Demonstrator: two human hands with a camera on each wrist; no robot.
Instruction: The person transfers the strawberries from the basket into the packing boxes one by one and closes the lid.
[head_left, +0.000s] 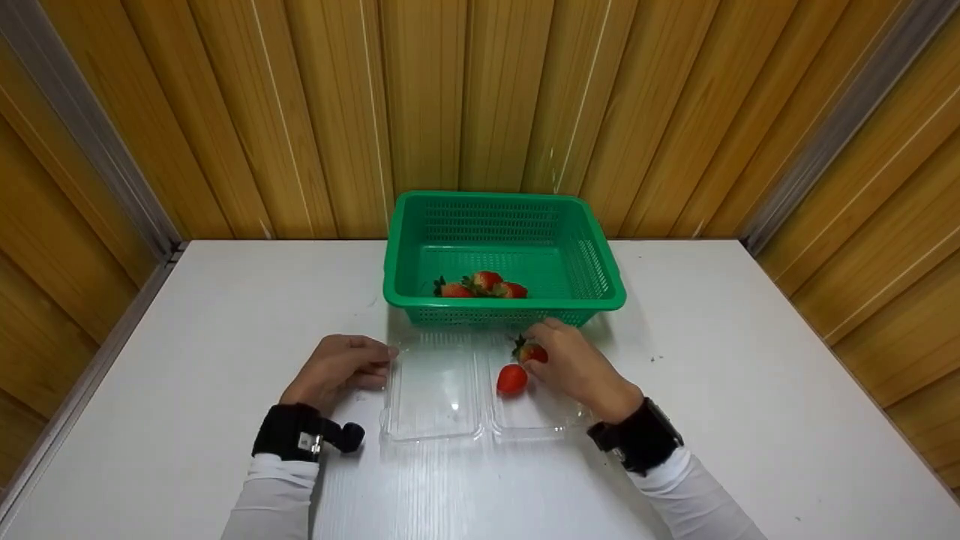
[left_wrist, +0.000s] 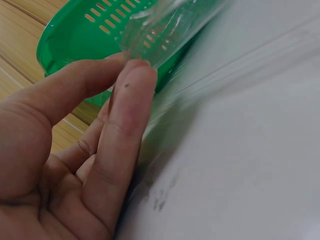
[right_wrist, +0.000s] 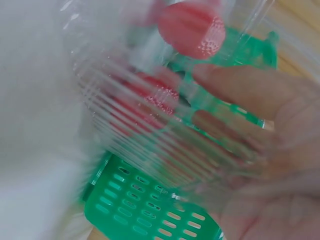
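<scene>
A clear plastic clamshell box (head_left: 439, 394) lies opened out on the table. My left hand (head_left: 339, 371) pinches its left edge between thumb and fingers; the left wrist view shows the thin plastic rim (left_wrist: 150, 37) at the fingertips. Over the box's right half, my right hand (head_left: 576, 367) has its thumb and fingers about a leafy strawberry (head_left: 534, 353). Beside that, a second red strawberry (head_left: 512, 380) lies in the same half. In the blurred right wrist view, the ribbed clear wall partly covers the fingers and the held strawberry (right_wrist: 150, 100).
Just behind the box stands a green slotted basket (head_left: 504, 304), with several strawberries (head_left: 484, 282) near its front side. White tabletop (head_left: 720, 360) extends to both sides. Wood-look panels (head_left: 480, 97) wall off the back and sides.
</scene>
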